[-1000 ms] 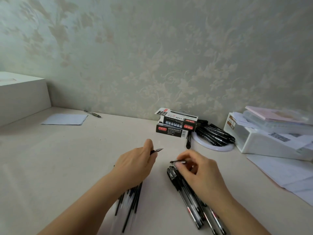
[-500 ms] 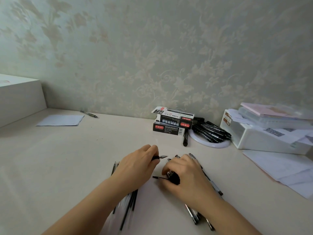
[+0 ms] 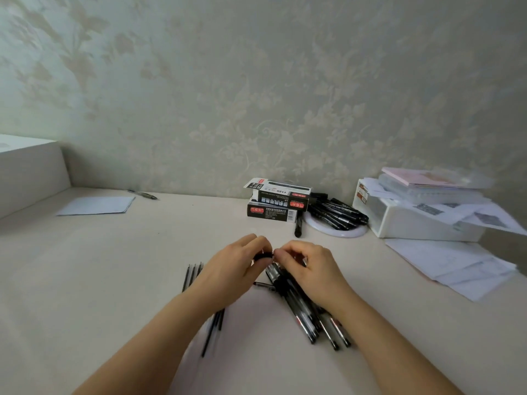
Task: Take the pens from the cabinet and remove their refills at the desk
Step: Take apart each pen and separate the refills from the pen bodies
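My left hand point(image 3: 233, 269) and my right hand point(image 3: 309, 266) meet above the desk, both pinching one black pen point(image 3: 263, 256) between their fingertips. Most of that pen is hidden by my fingers. Under my left forearm lies a row of several thin black refills point(image 3: 192, 273). Under my right hand lies a pile of black pens point(image 3: 302, 312) with clear barrels. One loose refill point(image 3: 263, 285) rests between the two groups.
Two stacked pen boxes point(image 3: 278, 203) stand at the back, beside a white round dish point(image 3: 336, 230) heaped with black pens. A white box point(image 3: 413, 220) with papers is at the right, loose sheets point(image 3: 456, 266) in front. A paper sheet point(image 3: 97, 205) and pen point(image 3: 142, 193) lie far left.
My hands have come together over the desk. The right hand left the pile and now pinches the same pen as the left; the small piece it held lies on the desk.
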`<state>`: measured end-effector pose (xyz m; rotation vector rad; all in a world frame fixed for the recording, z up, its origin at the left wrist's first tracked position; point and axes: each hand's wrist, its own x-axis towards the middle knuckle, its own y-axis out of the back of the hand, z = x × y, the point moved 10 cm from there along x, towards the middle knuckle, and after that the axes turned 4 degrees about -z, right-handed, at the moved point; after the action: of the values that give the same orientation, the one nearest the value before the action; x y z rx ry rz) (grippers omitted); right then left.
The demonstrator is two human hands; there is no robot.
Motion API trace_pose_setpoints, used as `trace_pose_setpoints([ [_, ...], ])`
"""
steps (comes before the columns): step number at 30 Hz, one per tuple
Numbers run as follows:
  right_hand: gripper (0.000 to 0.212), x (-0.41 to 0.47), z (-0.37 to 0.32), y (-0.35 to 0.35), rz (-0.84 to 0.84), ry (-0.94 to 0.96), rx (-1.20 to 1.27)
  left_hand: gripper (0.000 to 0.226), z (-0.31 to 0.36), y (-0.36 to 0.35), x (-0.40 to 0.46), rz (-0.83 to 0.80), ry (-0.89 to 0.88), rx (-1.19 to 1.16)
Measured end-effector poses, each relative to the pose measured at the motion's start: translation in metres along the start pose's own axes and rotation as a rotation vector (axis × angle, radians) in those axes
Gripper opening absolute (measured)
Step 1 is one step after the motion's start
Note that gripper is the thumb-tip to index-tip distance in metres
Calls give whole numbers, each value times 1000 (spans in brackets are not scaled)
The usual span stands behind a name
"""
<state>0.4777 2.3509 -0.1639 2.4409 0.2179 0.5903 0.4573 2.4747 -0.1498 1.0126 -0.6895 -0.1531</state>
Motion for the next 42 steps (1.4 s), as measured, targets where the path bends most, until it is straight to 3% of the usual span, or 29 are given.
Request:
trace_pose_setpoints([
  [7,23,-12,7,4,-12,-61,130,13,15,-2,-5,-6,-32,29],
  [14,3,-8,6,-3,-61,-27,182,9,-6,-6,-2,-61,-43,-68],
  [24,27,-5,20,5,21,-91,86,9,-4,-12,0,-49,-50,-51],
  [28,6,-4,22,2,-26,-90,184,11,-3,-11,1,-55,-32,-41],
  [36,21,-5,21,-4,-6,-105,113,11,-5,-10,0,-45,-1,-46],
  [40,4,-5,18,-5,-25,-113,234,9,-4,-9,-1,-36,6,-57],
  [42,6,-5,18,-5,-33,-124,282,10,-4,-9,-1,-40,11,-64],
])
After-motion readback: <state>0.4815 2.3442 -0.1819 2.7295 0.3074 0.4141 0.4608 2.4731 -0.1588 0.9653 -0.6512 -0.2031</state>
